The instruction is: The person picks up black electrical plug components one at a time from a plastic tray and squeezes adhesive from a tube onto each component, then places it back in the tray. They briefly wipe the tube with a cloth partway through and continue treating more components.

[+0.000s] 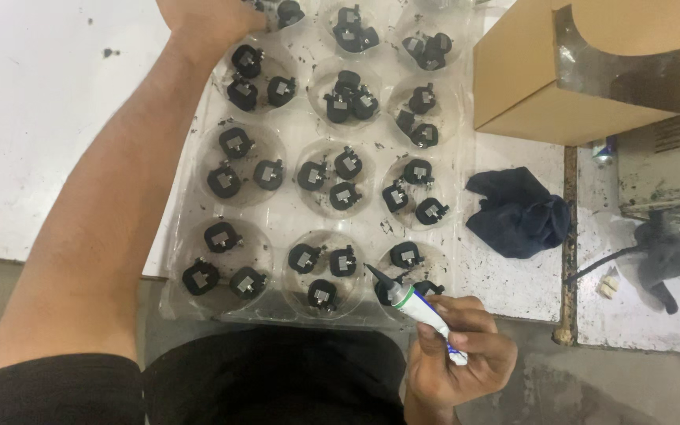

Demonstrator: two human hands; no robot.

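Observation:
A clear plastic tray with round wells lies on the white table; each well holds two or three small black parts with grey square centres. My right hand grips a white and green glue tube, its black nozzle pointing up-left over the nearest right well. My left arm stretches across the tray's left side. My left hand rests at the tray's far left corner, mostly cut off by the frame's top edge, so its fingers are hidden.
A brown cardboard box stands at the back right. A dark blue cloth lies right of the tray. Further right sit a grey metal machine and a black lump with a cable. The table's front edge runs just below the tray.

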